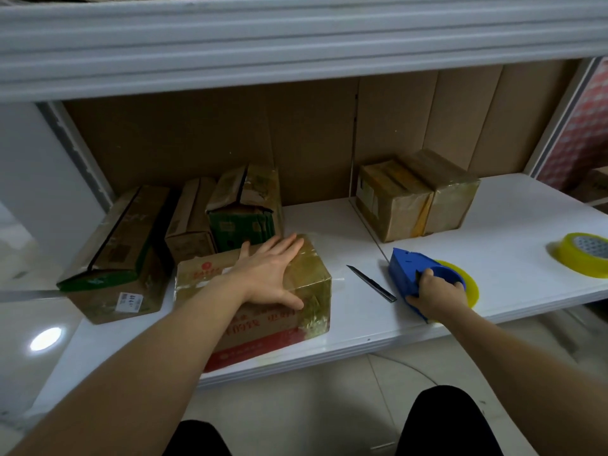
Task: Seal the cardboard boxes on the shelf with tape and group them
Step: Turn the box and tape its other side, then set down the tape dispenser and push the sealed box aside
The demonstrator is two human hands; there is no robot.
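A cardboard box with red print [263, 320] sits at the front of the white shelf [513, 225], its right end wrapped in clear tape. My left hand [273, 274] lies flat on its top, fingers spread. To the right, my right hand [434, 296] grips a blue tape dispenser [411, 274] with a yellowish roll, resting on the shelf. Two taped boxes [418, 199] stand together at the back right. Three other boxes [197, 225] stand at the back left.
A slim dark knife [370, 283] lies on the shelf between the box and the dispenser. A spare roll of yellowish tape [582, 258] lies at the far right. An upper shelf edge [296, 44] runs overhead. My knees show below the shelf.
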